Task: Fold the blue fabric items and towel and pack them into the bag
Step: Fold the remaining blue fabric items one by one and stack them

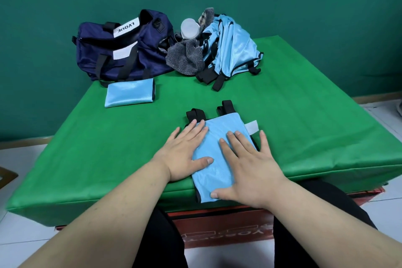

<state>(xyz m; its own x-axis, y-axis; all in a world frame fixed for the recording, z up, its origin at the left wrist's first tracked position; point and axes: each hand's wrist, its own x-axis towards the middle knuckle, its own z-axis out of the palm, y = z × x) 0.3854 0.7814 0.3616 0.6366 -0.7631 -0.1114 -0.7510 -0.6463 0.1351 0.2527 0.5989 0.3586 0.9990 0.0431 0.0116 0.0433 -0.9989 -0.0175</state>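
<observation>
Both flat hands, left hand (185, 154) and right hand (250, 172), fingers spread, press glossy folded blue fabric (219, 156).

Your folded light-blue piece (219, 159) lies flat at the near table edge, its black straps pointing away. Another folded blue piece (129, 93) sits before the navy bag (121, 50). Unfolded blue fabric (228, 48) and the striped grey towel (187, 56) are heaped right of the bag.

Head cam, fwd-down, close.
</observation>
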